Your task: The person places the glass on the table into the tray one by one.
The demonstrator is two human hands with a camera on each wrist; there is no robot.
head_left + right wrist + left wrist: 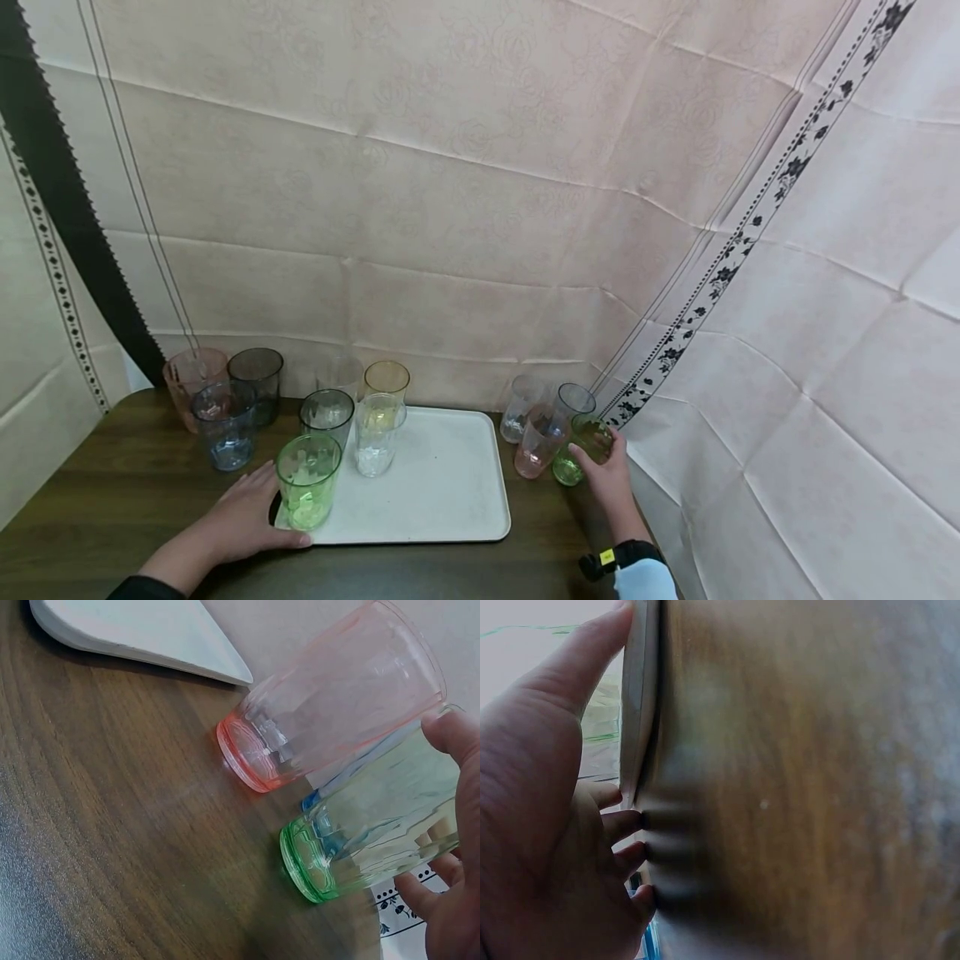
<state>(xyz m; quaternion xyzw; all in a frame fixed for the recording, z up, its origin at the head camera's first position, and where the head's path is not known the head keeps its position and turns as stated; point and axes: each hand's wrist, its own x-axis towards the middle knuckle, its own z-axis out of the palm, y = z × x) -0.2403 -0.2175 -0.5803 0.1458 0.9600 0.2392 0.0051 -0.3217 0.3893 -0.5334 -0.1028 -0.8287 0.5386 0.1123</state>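
My left hand (243,521) is at the near left corner of the white tray (442,483), thumb along the front edge and fingers spread at the left side, close to a green glass (303,500) standing on the tray. In the left wrist view, the thumb meets the tray's rim (639,697) and the fingertips touch the wooden surface. On the right, my right hand (611,479) holds another green glass (352,832) between thumb and fingers, its base low over or on the table. Beside it stand a pink glass (330,705) and a blue-rimmed glass (576,398), partly hidden.
A clear glass (375,454), a dark-rimmed glass (327,408) and a yellow-rimmed glass (387,379) are on or behind the tray's left part. Pink (183,383), grey (262,383) and blue (227,433) glasses stand farther left. Patterned cloth (450,208) hangs behind the wooden table (75,508).
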